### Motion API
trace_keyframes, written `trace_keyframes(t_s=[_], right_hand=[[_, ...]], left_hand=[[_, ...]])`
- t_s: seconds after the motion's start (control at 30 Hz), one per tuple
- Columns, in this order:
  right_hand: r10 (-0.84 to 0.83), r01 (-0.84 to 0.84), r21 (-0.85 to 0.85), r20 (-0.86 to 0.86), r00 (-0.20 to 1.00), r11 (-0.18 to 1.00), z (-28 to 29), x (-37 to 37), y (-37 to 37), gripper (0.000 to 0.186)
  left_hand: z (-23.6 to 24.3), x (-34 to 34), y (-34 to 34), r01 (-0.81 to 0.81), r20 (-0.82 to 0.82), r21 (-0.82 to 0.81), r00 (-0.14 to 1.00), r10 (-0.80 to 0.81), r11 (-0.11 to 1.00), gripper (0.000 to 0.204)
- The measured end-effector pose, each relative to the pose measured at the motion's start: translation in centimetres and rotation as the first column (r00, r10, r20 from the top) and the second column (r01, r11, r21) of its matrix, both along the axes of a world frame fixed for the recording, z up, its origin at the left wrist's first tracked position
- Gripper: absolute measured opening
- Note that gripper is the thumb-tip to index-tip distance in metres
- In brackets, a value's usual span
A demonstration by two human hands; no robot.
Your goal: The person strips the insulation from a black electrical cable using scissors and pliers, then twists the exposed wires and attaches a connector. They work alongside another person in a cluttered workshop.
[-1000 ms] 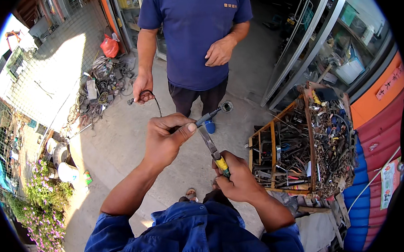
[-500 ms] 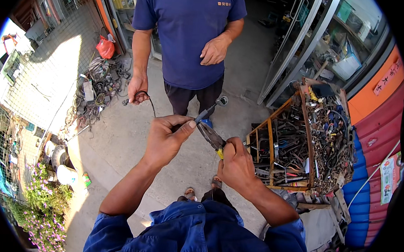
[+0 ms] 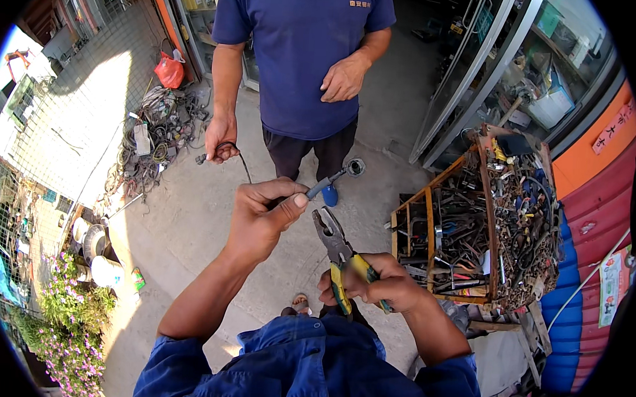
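My left hand [image 3: 265, 214] pinches a dark cable [image 3: 318, 188] with a grey sleeve between thumb and fingers. At the cable's far end is a round, ring-like metal fitting [image 3: 355, 167]. My right hand [image 3: 382, 281] is wrapped round the yellow-and-green handles of a pair of combination pliers [image 3: 336, 241]. The jaws are slightly parted, just below the sleeve and apart from it. Across from me, a co-worker's hand [image 3: 223, 137] holds a black cord [image 3: 243, 164] that runs toward my left hand; its end there is hidden. The co-worker's other hand [image 3: 344, 79] is bent at the waist.
To the right stands a wooden-framed rack [image 3: 431, 233] crowded with tools and metal parts. A heap of cables [image 3: 159, 133] lies at the left, beside a red bag [image 3: 169, 70]. A glass door [image 3: 457, 76] is behind the rack. Flowering plants [image 3: 70, 329] grow at lower left.
My right hand has drawn the pliers down and away from the sleeve. Their jaws now point up and their handles show. My left hand stays nearly in place with the cable.
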State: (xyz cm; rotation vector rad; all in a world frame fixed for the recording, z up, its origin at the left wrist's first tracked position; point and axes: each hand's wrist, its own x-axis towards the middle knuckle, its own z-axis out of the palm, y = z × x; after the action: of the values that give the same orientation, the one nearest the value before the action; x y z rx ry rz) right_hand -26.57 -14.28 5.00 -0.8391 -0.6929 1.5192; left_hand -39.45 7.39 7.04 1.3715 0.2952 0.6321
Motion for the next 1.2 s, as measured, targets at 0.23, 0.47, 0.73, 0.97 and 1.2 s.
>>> trace_keyframes(t_s=[0.23, 0.47, 0.73, 0.97, 1.2], right_hand=[[0.1, -0.101, 0.007, -0.207, 0.973, 0.995, 0.5, 0.8, 0.2, 0.021], [0.119, -0.11, 0.051, -0.248, 0.961, 0.993, 0.2, 0.8, 0.4, 0.018], [0.077, -0.07, 0.049, -0.155, 0.985, 0.996, 0.3, 0.2, 0.3, 0.015], [-0.081, 0.078, 0.025, 0.444, 0.892, 0.997, 0.5, -0.5, -0.1, 0.014], [-0.251, 0.192, 0.191, 0.896, 0.366, 0.963, 0.3, -1.1, 0.0, 0.02]], left_hand=[[0.7, -0.5, -0.1, 0.034, 0.014, 0.046, 0.999, -0.034, 0.998, 0.01], [0.8, -0.9, -0.1, 0.047, 0.015, 0.048, 0.999, -0.048, 0.998, 0.009], [0.5, -0.8, -0.3, 0.017, 0.057, 0.126, 0.998, -0.024, 0.992, 0.013], [0.4, -0.6, -0.6, -0.011, 0.027, 0.174, 1.0, 0.007, 0.985, 0.011], [0.9, -0.6, -1.0, -0.026, -0.103, 0.165, 0.994, 0.043, 0.986, 0.007]])
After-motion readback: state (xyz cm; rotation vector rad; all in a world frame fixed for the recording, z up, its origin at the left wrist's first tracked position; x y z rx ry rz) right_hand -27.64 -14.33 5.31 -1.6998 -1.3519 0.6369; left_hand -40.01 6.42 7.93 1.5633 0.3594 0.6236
